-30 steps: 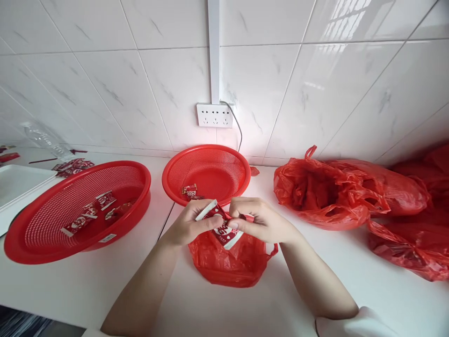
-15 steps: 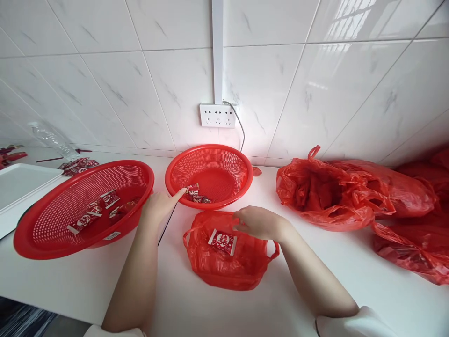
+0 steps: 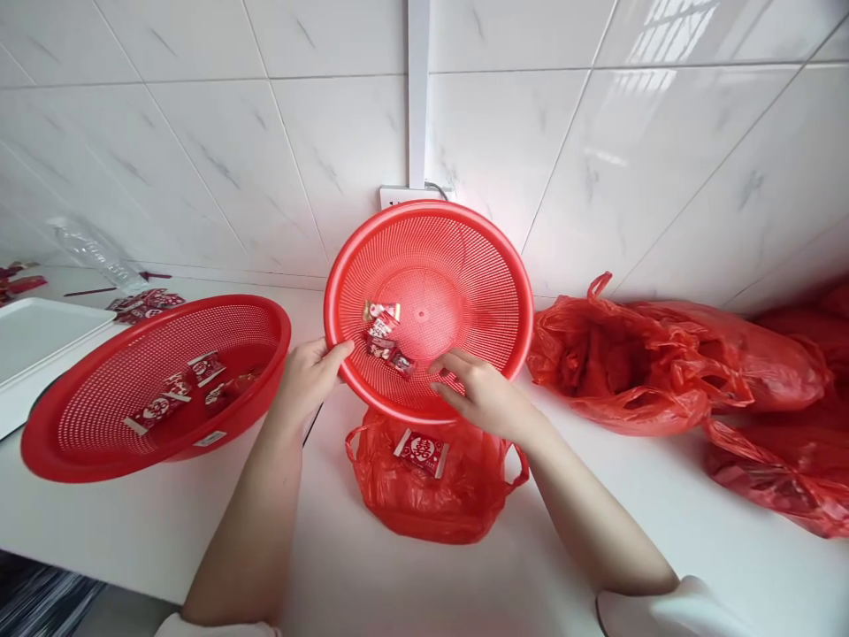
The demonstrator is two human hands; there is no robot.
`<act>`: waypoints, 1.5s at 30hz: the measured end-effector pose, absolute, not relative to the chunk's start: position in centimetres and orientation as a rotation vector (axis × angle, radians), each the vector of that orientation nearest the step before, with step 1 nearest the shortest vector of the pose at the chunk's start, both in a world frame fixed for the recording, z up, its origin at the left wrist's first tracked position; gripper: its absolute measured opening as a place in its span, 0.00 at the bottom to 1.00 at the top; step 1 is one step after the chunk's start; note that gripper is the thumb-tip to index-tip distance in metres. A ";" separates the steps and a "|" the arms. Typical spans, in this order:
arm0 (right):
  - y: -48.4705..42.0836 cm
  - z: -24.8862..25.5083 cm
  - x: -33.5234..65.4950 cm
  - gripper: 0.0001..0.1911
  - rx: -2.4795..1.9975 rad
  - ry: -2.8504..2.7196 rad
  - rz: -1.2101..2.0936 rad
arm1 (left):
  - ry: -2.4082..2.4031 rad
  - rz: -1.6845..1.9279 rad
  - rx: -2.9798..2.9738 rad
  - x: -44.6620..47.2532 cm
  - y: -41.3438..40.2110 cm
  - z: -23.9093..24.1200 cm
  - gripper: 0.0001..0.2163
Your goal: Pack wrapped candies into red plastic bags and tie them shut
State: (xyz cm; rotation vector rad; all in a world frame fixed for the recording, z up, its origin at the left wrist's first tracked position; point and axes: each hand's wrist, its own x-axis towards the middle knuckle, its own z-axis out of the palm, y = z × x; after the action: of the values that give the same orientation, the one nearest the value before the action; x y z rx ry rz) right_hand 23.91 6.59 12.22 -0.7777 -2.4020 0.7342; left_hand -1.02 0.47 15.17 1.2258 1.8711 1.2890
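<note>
My left hand [image 3: 306, 376] grips the left rim of a small red mesh basket [image 3: 464, 265], which is tilted up toward me above the counter. A few red-and-white candy packets [image 3: 383, 334] slide along its inside. My right hand [image 3: 478, 394] reaches into the basket's lower edge with fingers partly spread, close to the packets, holding nothing I can see. Below the basket lies a small red plastic bag [image 3: 424, 491] with one red-and-white packet [image 3: 422, 451] on it.
A larger red mesh basket [image 3: 80, 425] with several packets sits at the left. A white tray [image 3: 30, 341] and a plastic bottle [image 3: 93, 257] lie at the far left. Crumpled red plastic bags [image 3: 637, 354] are piled at the right. A tiled wall stands behind.
The packet both hands held was set on the small bag. My left hand then took the small basket's rim and tipped it up toward me; my right hand moved to its lower edge.
</note>
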 end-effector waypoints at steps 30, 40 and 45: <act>8.5 12.0 25.3 0.10 -0.683 -2.356 1.161 | 1.827 1.510 1.163 -1.6 1.2 14.0 0.13; 1.8 11.9 24.8 0.10 -0.226 -2.659 1.053 | 1.724 1.460 1.136 -0.7 1.3 14.1 0.14; -5.3 6.1 26.0 0.10 -0.036 -3.120 0.815 | 1.725 1.405 1.113 -0.4 1.4 14.3 0.14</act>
State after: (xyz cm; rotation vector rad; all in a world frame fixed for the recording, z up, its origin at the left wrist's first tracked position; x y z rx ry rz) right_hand 26.02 -5.27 6.09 -0.0355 -3.1200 0.8153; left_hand -0.44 1.36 14.34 1.1131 1.7246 1.4051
